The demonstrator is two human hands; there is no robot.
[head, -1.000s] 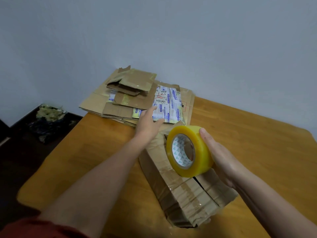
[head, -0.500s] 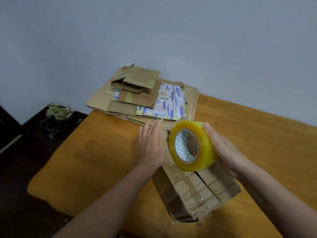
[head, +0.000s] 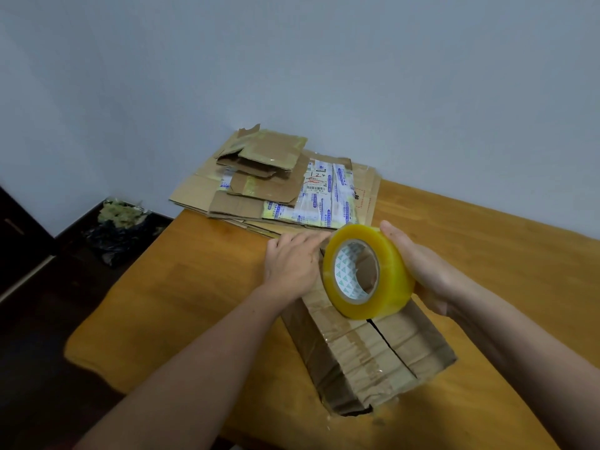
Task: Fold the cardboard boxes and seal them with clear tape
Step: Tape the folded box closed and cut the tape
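Tape [head: 394,267] hangs mid-frame over the box [head: 367,355], right hand [head: 425,271] fingers clamped round it. Left hand [head: 292,264] has drawn back from the stack [head: 279,183], upper centre, and lies flat, fingers together, on the box's far end, likely steadying it for taping.

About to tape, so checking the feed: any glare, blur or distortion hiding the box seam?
Head view: soft light, no hard shadows; sheen on old tape across the brown cardboard box, its dark seam gap plain; yellowish roll of clear tape sharp; wide-angle stretch at edges; floor at left murky.
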